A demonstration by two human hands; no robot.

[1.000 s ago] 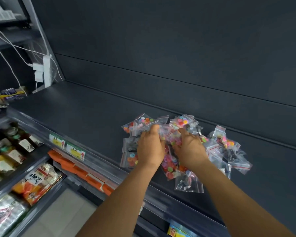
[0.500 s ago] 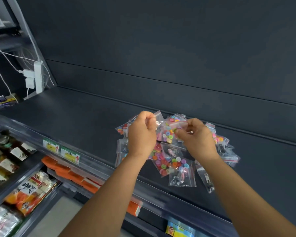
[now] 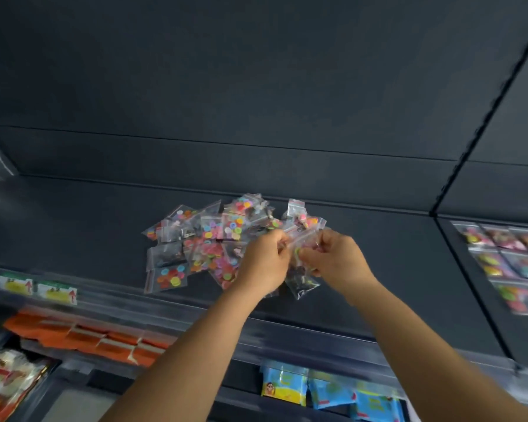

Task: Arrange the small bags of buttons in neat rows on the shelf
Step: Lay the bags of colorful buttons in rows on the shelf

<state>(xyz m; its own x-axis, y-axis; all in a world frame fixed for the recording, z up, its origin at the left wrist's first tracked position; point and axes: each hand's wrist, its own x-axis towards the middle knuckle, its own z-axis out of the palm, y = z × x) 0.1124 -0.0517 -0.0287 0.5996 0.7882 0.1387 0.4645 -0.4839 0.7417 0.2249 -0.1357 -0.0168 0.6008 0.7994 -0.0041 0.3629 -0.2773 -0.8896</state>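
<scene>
A loose heap of small clear bags of coloured buttons [image 3: 201, 239] lies on the dark shelf [image 3: 73, 220]. My left hand [image 3: 264, 260] and my right hand [image 3: 336, 260] hover over the heap's right side, both pinching the top edge of one small bag [image 3: 301, 239] held between them. More bags hang below my hands, partly hidden. On the neighbouring shelf section to the right, bags of buttons [image 3: 512, 257] lie in rows.
A vertical divider [image 3: 457, 166] separates the two shelf sections. Price labels [image 3: 37, 287] sit on the shelf's front rail. The lower shelf holds orange packets [image 3: 83, 336], blue packets [image 3: 326, 391] and snack bags [image 3: 3, 382].
The view has swung to the right, bringing the right shelf section into sight. My hands have lifted from the heap with a bag pinched between them.
</scene>
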